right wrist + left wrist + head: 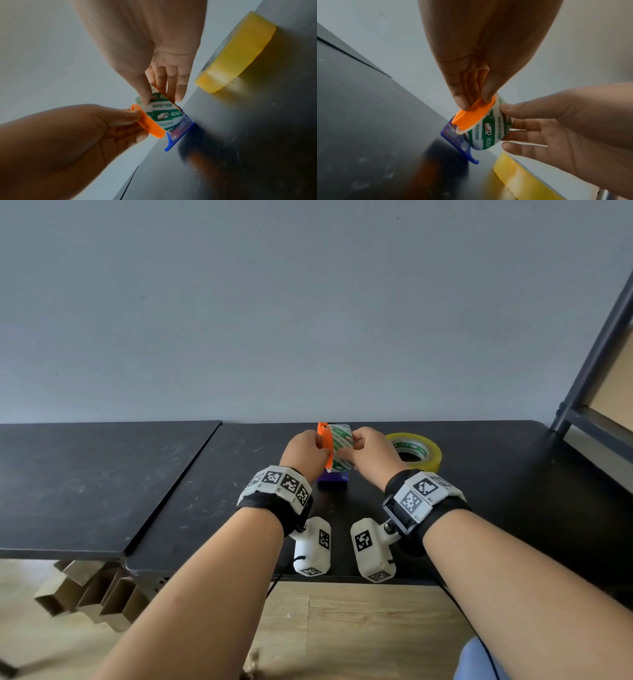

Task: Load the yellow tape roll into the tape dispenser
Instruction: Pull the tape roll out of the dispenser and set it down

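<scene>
Black tabletop (pixel 205 474): your left hand (pixel 306 451) pinches the orange-and-blue plastic tape dispenser (pixel 325 446) steady while your right hand (pixel 371 451) grips its green-printed empty core (pixel 340 448), likely freeing room for the yellow tape roll (pixel 416 450) at centre right.

Bare forearms, no sleeves. Each wrist has a black fabric strap (pixel 274 510) wrapped round it, with a white segmented band (pixel 279 484) of black-and-white square fiducial tags on top; right band (pixel 424 494) tags carry small printed labels, too small to read for sure. A white rounded camera pod hangs under each wrist: left pod (pixel 312 546), right pod (pixel 373 549), both tagged on side and end. Right pod sits on a black bracket with a visible screw (pixel 388 527). Thin black cable (pixel 284 571) runs off the left pod. Bit of blue clothing (pixel 479 659) bottom right.
</scene>
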`<state>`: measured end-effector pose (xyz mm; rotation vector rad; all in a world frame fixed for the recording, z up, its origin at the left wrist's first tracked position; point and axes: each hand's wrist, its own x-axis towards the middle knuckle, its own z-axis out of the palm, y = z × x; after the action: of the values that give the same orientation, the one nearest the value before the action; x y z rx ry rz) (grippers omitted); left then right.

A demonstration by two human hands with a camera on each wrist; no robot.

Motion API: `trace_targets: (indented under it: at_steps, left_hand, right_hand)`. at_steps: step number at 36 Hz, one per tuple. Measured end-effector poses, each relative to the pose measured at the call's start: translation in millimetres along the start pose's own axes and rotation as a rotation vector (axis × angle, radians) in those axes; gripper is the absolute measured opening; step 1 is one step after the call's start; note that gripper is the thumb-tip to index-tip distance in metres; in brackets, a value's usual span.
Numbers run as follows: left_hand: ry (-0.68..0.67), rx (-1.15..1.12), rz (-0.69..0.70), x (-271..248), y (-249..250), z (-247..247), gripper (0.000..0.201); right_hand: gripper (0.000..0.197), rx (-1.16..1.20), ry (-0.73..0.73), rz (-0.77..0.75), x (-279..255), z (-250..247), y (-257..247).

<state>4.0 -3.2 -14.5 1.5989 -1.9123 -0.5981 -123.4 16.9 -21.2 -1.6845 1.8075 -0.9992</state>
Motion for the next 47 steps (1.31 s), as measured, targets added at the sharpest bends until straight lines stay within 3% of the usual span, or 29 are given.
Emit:
trace_targets:
  at_steps: [8,14,16,19,23,26,31,35,41,47]
  left_hand:
    - [0.069,0.151,0.011,0.9,-0.9,-8.0,0.026]
    - [0.139,0.327,0.153,-9.6,1.0,-18.2,0.025]
    - [0.082,0.414,0.127,-9.4,3.2,-19.7,0.026]
    - [-0.078,0.461,-0.025,-8.2,12.0,-22.3,0.027]
    - [-0.112,0.543,0.026,-17.5,10.4,-18.0,0.035]
    - [-0.029,0.534,0.131,-24.1,2.6,-12.8,0.032]
    - [-0.135,0.489,0.037,-13.4,4.7,-12.0,0.047]
    - [-0.048,0.545,0.128,-10.0,14.0,-8.2,0.038]
    - [0.010,0.500,0.186,-5.5,42.7,4.6,0.039]
    - [-0.013,0.499,0.218,-3.6,65.5,27.1,0.037]
  right_hand:
    - [0.043,-0.017,0.076,0.044,6.2,-4.1,4.7]
    - [0.043,-0.025,0.083,0.055,6.2,-7.1,9.9]
    - [0.042,-0.024,0.083,0.051,5.9,-5.9,10.2]
    - [0.038,-0.032,0.076,0.056,6.2,-3.5,10.1]
    - [0.034,-0.046,0.077,0.049,6.1,-1.9,10.1]
    - [0.034,-0.070,0.076,0.034,4.7,-2.5,12.1]
    - [0.037,-0.086,0.084,-0.006,0.2,-8.9,14.1]
    - [0.037,-0.073,0.106,-0.025,-2.6,-20.7,12.4]
    - [0.034,-0.070,0.224,-0.069,-7.6,-52.7,13.0]
    - [0.037,-0.162,0.314,-0.009,-11.9,-86.9,37.3]
